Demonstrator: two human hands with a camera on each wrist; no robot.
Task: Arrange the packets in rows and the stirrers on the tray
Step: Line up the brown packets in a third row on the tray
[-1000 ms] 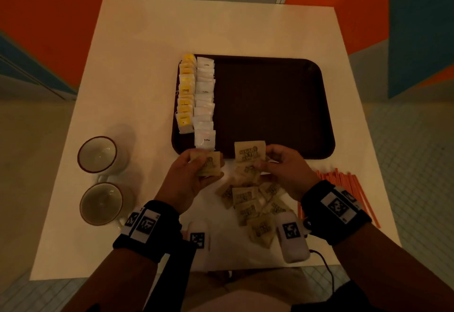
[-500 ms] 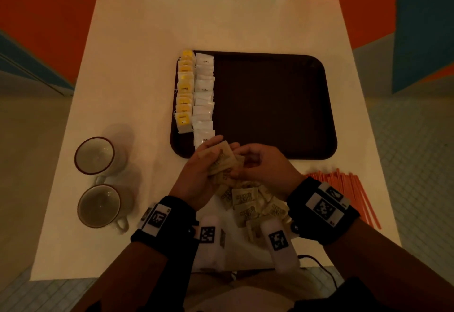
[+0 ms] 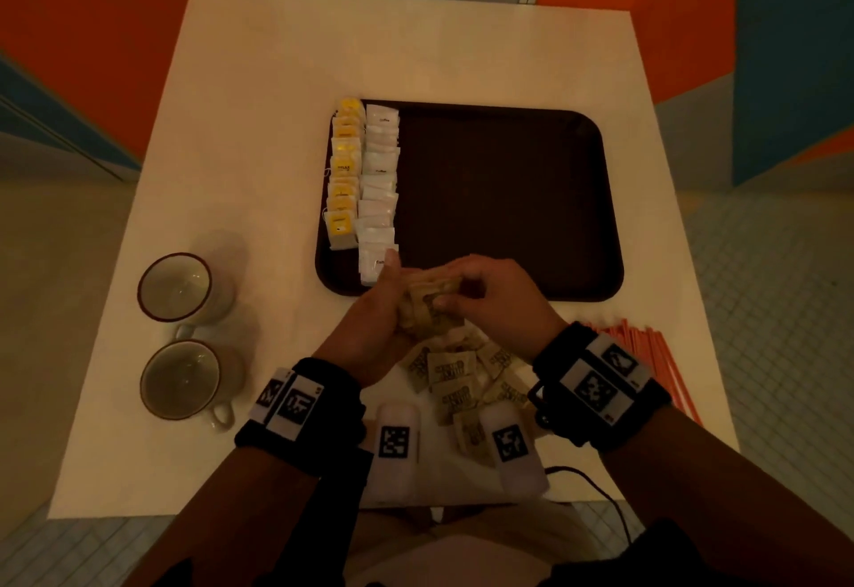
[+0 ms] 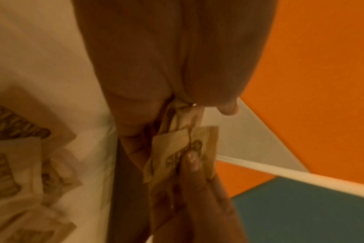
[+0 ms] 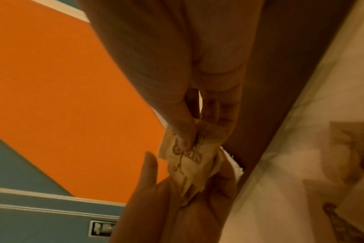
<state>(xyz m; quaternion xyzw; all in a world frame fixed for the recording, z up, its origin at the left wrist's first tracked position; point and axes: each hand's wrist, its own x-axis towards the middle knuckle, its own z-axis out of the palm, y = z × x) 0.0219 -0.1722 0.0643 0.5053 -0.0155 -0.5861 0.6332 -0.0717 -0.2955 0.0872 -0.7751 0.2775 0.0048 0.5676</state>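
At lower centre of the head view, the left hand [image 3: 369, 332] cups a stack of brown packets [image 3: 427, 304] while the right hand [image 3: 494, 295] fingers pinch its top packet; best square the edges before laying a row on the tray [image 3: 503, 198].

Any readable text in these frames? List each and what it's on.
"SUGAR": brown packets gripped between both hands; only partly legible, seen upside down in the right wrist view.
"Coffee": white packets in a row on the tray; small, barely legible.
Yellow packets: dark print, too small to read.
Loose brown packets on the table: print blurred.
Wristband tags: square code patterns, no words.
Cups, stirrers: no text.
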